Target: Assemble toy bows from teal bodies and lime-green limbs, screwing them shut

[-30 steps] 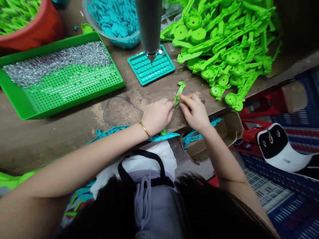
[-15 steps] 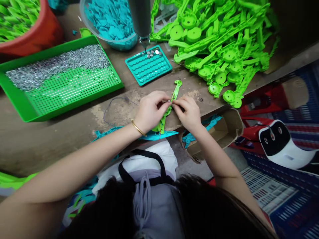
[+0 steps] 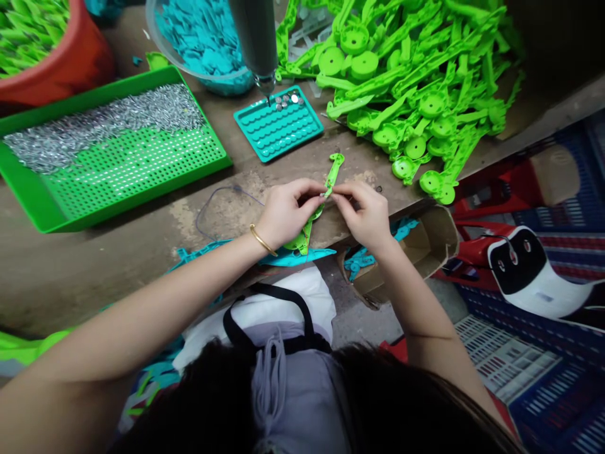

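A slim green plastic part (image 3: 336,165) lies at a slant on the wooden table, a thin reddish wire at its lower end. My left hand (image 3: 289,211), with a gold bangle at the wrist, pinches something tiny and shiny over the middle of this part. From the right, my right hand (image 3: 366,211) has its thumb and forefinger pressed together at the same spot; what they hold is too small to name. Beneath the green part, at the table's edge, is a flat blue part (image 3: 312,255). A teal tray (image 3: 278,129) with a few silver discs sits beyond my hands.
A dark driver tool (image 3: 258,44) hangs over the teal tray. Left are a green tray (image 3: 137,183) of metal screws, a clear bowl (image 3: 203,44) of blue pieces and a red tub (image 3: 89,50). Green parts (image 3: 416,82) pile up right, above a cardboard box (image 3: 432,236).
My right hand has shifted slightly right, its fingertips a little apart from the left ones. The view has moved slightly. My left hand keeps its pinch over the green part.
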Action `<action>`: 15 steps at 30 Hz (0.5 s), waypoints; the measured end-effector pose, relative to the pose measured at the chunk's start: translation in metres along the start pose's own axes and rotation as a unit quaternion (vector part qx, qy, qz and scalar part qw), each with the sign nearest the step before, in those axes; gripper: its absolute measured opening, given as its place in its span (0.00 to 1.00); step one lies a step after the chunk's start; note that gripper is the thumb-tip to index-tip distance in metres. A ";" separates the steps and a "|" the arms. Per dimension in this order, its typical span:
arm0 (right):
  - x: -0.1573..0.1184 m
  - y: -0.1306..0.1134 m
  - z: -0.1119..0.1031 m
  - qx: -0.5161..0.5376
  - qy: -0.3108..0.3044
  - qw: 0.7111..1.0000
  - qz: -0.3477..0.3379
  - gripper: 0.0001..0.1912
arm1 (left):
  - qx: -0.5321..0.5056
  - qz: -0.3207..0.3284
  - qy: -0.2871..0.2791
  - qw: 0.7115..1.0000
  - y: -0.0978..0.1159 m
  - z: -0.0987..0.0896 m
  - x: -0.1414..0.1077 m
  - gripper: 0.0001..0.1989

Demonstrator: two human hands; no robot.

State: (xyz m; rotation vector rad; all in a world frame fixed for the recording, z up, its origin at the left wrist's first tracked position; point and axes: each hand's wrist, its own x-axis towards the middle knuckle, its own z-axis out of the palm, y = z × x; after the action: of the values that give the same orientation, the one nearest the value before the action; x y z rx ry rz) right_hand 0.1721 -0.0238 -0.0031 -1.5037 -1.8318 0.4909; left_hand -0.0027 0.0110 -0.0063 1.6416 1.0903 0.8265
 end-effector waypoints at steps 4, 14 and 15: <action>-0.003 0.001 0.012 0.033 0.034 0.998 0.030 0.06 | -0.080 -0.046 0.004 0.996 0.000 -0.002 0.003 0.09; -0.007 -0.001 0.026 -0.008 0.025 0.997 0.079 0.06 | -0.158 -0.082 0.006 0.984 0.002 0.000 0.004 0.09; -0.006 -0.002 0.022 -0.012 0.016 0.997 0.073 0.07 | -0.144 -0.075 0.005 0.987 0.001 0.001 0.004 0.08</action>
State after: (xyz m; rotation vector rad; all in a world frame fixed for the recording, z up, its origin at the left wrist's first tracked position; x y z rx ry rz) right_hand 0.1555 -0.0269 -0.0187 -1.6597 -1.7171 0.5130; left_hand -0.0001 0.0148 -0.0055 1.2998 1.0345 0.8510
